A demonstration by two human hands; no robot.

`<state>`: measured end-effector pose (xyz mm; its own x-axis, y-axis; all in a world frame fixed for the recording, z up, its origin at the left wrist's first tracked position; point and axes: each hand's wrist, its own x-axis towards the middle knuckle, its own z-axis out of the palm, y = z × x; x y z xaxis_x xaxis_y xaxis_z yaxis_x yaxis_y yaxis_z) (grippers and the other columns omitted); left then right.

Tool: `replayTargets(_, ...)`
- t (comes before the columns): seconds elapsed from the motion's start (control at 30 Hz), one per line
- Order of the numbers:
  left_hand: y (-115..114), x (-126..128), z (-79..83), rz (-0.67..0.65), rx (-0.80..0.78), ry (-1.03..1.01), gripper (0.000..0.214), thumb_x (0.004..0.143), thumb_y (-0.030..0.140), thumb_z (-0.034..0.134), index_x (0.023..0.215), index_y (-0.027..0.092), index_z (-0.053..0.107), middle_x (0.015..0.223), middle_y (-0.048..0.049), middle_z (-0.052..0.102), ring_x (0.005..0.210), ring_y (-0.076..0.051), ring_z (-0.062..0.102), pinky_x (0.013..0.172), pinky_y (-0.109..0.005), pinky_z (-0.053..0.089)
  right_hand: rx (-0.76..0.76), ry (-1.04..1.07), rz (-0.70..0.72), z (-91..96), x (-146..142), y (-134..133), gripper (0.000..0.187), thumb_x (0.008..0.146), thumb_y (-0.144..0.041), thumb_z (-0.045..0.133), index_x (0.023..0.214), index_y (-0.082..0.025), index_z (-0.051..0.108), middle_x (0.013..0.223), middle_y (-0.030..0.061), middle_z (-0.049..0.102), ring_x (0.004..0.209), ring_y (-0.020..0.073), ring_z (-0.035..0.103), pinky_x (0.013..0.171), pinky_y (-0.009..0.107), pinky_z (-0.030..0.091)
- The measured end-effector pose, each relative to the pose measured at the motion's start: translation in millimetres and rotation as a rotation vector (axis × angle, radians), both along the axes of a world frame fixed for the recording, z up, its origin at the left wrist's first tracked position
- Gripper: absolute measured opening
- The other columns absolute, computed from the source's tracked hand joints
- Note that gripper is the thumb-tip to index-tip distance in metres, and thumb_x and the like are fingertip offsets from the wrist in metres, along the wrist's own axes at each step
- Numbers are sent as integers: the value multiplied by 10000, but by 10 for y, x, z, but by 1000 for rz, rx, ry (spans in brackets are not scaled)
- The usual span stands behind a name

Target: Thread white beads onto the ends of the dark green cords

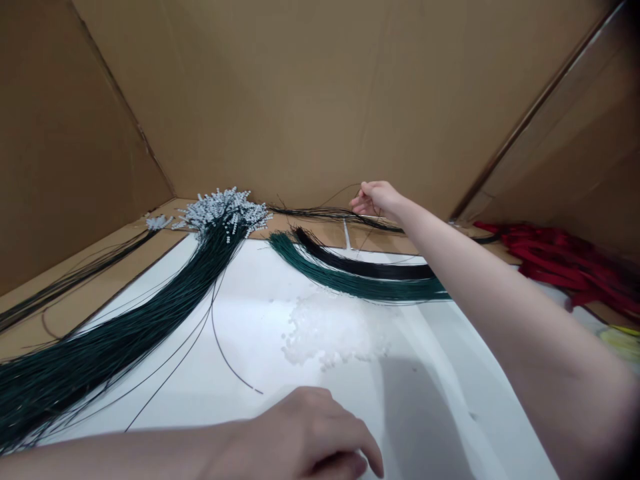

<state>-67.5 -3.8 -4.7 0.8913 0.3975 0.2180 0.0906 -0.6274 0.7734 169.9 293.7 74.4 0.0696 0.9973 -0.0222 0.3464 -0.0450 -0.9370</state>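
Cardboard walls [300, 100] are enclosing a bench [440, 413] covered by a white sheet. At the back edge, the right hand [376, 199] is reaching far forward and pinching a few strands of the thin black wires [320, 213] lying along the wall. The left hand [310, 433] is resting palm-down on the near sheet, released, fingers loosely bent, just short of a pile of clear beads [330, 330]. A long green wire bundle [125, 333] with white beaded tips is sweeping across the left side. Shorter green strands [345, 283] and black strands [370, 269] are lying side by side under the right forearm, and red cords [560, 257] are lying at the far right.
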Motion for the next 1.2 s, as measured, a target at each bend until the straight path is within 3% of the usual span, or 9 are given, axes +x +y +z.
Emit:
replayTargets(0.2, -9, -3, 8, 27, -27, 7, 235, 929, 150, 461, 1018, 177, 677, 841, -46, 741, 786, -149, 687, 826, -253, 535, 57, 82, -38, 7, 37, 67, 284, 989, -357, 575, 1164, -138, 624, 1056, 69, 673, 836, 161, 671, 714, 329, 583)
replayTargets(0.3, -5, -13, 16, 79, -37, -37, 238, 940, 169, 456, 1017, 164, 681, 723, -36, 676, 647, -125, 613, 699, -233, 519, 73, 109, -48, 36, 59, 75, 294, 986, -351, 582, 1184, -137, 617, 1082, 74, 667, 859, 167, 672, 729, 337, 585)
replayTargets(0.47, 126, -4, 306, 281, -55, -192, 209, 965, 154, 457, 1041, 152, 652, 797, -40, 662, 608, -92, 534, 610, -208, 454, 17, 139, -25, 65, 42, -39, 288, 983, -342, 588, 1184, -138, 619, 1090, 75, 668, 868, 170, 674, 735, 341, 587)
replayTargets(0.57, 417, 59, 587, 428, -3, -214, 200, 980, 196, 464, 1057, 163, 646, 808, -19, 633, 632, -94, 527, 620, -220, 426, -31, 155, -1, 44, -10, -155, 293, 979, -334, 595, 1198, -140, 617, 1122, 82, 664, 906, 182, 675, 763, 359, 588)
replayTargets(0.67, 909, 196, 738, 594, -22, -161, 154, 930, 211, 541, 1016, 162, 659, 832, -16, 621, 729, -120, 530, 643, -226, 390, -69, 164, 12, -10, -77, -262, 312, 976, -330, 600, 1229, -148, 608, 1183, 93, 649, 971, 203, 668, 814, 393, 582)
replayTargets(0.77, 1451, 423, 681, 734, -178, -151, 114, 876, 157, 591, 973, 142, 648, 893, -30, 635, 795, -130, 547, 695, -226, 412, -84, 158, 13, -86, -143, -338, 316, 974, -325, 602, 1237, -151, 606, 1202, 97, 643, 991, 209, 665, 829, 403, 579)
replayTargets(0.87, 1818, 718, 521, 769, -330, -112, 257, 895, 244, 637, 1116, 117, 600, 995, -73, 649, 849, -154, 600, 708, -255, 468, -68, 138, 13, -165, -204, -381, 313, 974, -322, 603, 1235, -149, 606, 1196, 95, 644, 984, 207, 666, 823, 398, 581)
replayTargets(1.03, 1968, 1041, 374, 637, -513, -21, 263, 982, 344, 570, 1107, 114, 591, 862, -22, 619, 647, -97, 580, 583, -232, 521, -18, 57, 24, -281, -220, -401, 307, 978, -325, 596, 1236, -159, 611, 1222, 100, 638, 1013, 212, 659, 853, 411, 572)
replayTargets(1.2, 2069, 777, 482, 591, -530, 26, 305, 1012, 391, 509, 956, 107, 606, 588, 73, 412, 408, -26, 266, 379, -154, 240, 83, -56, 41, -339, -41, -364, 322, 973, -325, 602, 1250, -161, 604, 1243, 102, 629, 1036, 222, 653, 868, 426, 567)
